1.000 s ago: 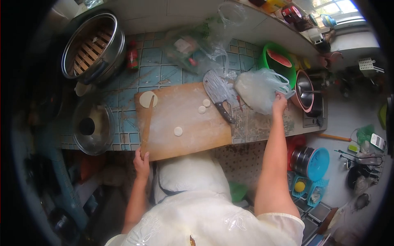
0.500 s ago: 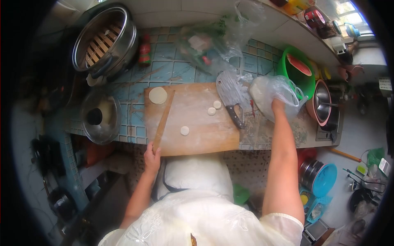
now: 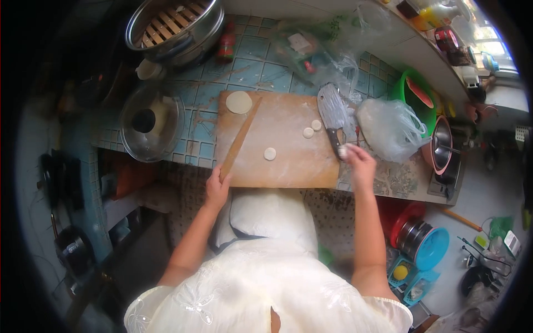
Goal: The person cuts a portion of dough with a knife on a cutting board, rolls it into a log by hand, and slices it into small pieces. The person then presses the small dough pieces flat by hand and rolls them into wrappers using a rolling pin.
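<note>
My left hand (image 3: 217, 186) is closed around the lower end of a tapered wooden stick (image 3: 242, 137), which lies slanted over the left side of the wooden board (image 3: 288, 166). My right hand (image 3: 360, 162), a little blurred, pinches a small whitish piece of dough (image 3: 343, 152) near the cleaver's handle. A flat round wrapper (image 3: 239, 102) rests at the board's upper left. Small dough discs (image 3: 270, 154) lie mid-board and toward its right. The cleaver (image 3: 332, 110), its blade whitish, lies across the board's right edge. Beside it is a clear plastic bag (image 3: 391, 127) with something pale inside.
A steamer pot (image 3: 175, 30) and a glass lid (image 3: 151, 123) stand on the left of the tiled counter. At the back are a red bottle (image 3: 226, 42) and bagged greens (image 3: 302, 47). A green basin (image 3: 415, 102) and a pink-rimmed bowl (image 3: 441, 145) are at right.
My right hand has come out of the plastic bag and moved left to the board's edge with a piece of dough. My left hand stays on the stick. The camera view has shifted.
</note>
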### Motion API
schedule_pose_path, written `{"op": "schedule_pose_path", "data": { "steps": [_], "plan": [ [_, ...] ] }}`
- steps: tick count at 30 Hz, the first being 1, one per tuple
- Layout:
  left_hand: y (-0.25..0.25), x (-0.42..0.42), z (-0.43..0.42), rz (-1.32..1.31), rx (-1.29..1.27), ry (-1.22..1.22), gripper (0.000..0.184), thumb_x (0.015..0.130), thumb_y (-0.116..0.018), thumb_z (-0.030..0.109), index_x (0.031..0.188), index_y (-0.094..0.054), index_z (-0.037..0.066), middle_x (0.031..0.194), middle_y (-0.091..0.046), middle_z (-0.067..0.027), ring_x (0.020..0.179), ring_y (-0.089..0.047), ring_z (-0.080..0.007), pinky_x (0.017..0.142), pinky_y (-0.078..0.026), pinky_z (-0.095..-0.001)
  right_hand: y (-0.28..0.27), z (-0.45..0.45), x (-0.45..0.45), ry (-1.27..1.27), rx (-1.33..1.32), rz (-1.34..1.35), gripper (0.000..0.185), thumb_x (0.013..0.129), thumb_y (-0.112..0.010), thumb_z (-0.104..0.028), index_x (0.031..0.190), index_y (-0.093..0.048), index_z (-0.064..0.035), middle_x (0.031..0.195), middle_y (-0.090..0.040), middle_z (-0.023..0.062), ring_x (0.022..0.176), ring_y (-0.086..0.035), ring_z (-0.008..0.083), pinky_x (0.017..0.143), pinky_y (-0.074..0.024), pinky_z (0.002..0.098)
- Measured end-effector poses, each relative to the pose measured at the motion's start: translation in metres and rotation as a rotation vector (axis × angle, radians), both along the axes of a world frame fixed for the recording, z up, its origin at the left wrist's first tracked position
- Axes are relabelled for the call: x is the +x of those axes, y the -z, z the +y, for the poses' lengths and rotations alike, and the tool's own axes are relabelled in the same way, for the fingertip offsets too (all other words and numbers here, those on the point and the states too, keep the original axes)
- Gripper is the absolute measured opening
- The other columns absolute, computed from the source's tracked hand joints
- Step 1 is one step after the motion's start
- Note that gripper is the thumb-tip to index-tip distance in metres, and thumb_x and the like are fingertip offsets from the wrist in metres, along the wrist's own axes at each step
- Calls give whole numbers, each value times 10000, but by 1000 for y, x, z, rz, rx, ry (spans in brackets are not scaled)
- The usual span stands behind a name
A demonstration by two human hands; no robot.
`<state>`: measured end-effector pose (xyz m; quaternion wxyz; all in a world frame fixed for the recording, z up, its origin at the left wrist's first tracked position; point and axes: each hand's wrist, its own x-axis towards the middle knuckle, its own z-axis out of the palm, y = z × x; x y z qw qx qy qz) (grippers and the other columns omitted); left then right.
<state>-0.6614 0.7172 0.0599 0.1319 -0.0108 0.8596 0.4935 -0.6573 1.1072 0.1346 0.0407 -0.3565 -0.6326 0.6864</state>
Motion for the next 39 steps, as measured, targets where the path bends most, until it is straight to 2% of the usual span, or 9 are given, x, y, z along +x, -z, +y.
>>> {"op": "schedule_pose_path", "data": {
  "steps": [6, 9, 13, 18, 21, 23, 30, 32, 39],
  "plan": [
    [0, 3, -18, 28, 24, 1, 355, 876, -589, 158, 1189, -509, 9, 1007, -629, -237, 951, -612, -398, 808, -482, -394, 5, -119, -37, -618, 280, -32, 152, 838, -576, 31, 947, -682, 33, 824, -698, 151, 754, -682, 185, 678, -528, 274],
    [7, 11, -30, 66, -1, -16, 339, 890, -584, 146, 1184, -507, -3, 964, -636, -185, 862, -629, -278, 776, -476, -336, 27, -104, -58, -653, 816, 255, 151, 813, -590, 19, 931, -683, 16, 820, -674, 196, 742, -677, 287, 667, -522, 318],
    [8, 22, -40, 57, 35, -76, 339, 890, -591, 150, 1184, -510, 3, 959, -638, -175, 866, -627, -272, 784, -475, -335, 20, -63, -83, -553, 991, 124, 165, 790, -587, 22, 922, -685, 8, 838, -674, 194, 743, -666, 341, 664, -519, 347],
    [12, 30, -54, 23, 41, -123, 344, 880, -605, 141, 1188, -513, 17, 1003, -636, -197, 921, -637, -330, 796, -489, -357, 14, -58, -93, -412, 525, -112, 186, 790, -584, 31, 942, -691, 22, 824, -697, 154, 824, -675, 314, 787, -527, 397],
    [8, 30, -57, 31, -10, -127, 344, 880, -605, 142, 1189, -513, 20, 998, -637, -193, 922, -637, -327, 795, -489, -362, 89, -47, -76, -648, 952, 174, 282, 824, -560, 7, 1094, -641, 16, 1141, -617, 230, 1091, -581, 356, 966, -441, 410],
    [4, 29, -57, 28, -5, -133, 345, 879, -605, 145, 1189, -514, 23, 997, -637, -192, 921, -636, -330, 795, -489, -362, 123, -68, -59, -553, 1227, 16, 419, 843, -518, 0, 1262, -525, -5, 1401, -398, 239, 1331, -333, 388, 1105, -263, 459],
    [4, 29, -51, 13, -35, -111, 336, 874, -607, 157, 1173, -523, 30, 998, -636, -196, 922, -624, -360, 793, -485, -372, 121, -110, -51, -850, 1365, 61, 550, 842, -509, -22, 1377, -382, -25, 1474, -257, 246, 1375, -222, 410, 1128, -198, 495],
    [11, 31, -53, 40, -32, -94, 345, 881, -604, 176, 1178, -519, 23, 976, -633, -194, 884, -626, -338, 774, -482, -365, 116, -126, -38, -747, 1124, 267, 565, 866, -449, -9, 1412, -304, 1, 1479, -216, 283, 1383, -201, 420, 1137, -165, 495],
    [11, 34, -51, 101, -23, -86, 353, 887, -596, 180, 1186, -510, 12, 958, -633, -200, 861, -630, -335, 760, -480, -367, 121, -193, -11, -927, 1199, 23, 761, 889, -518, -365, 1456, -179, 13, 1508, -176, 241, 1411, -153, 369, 1139, -107, 523]
  ]
}}
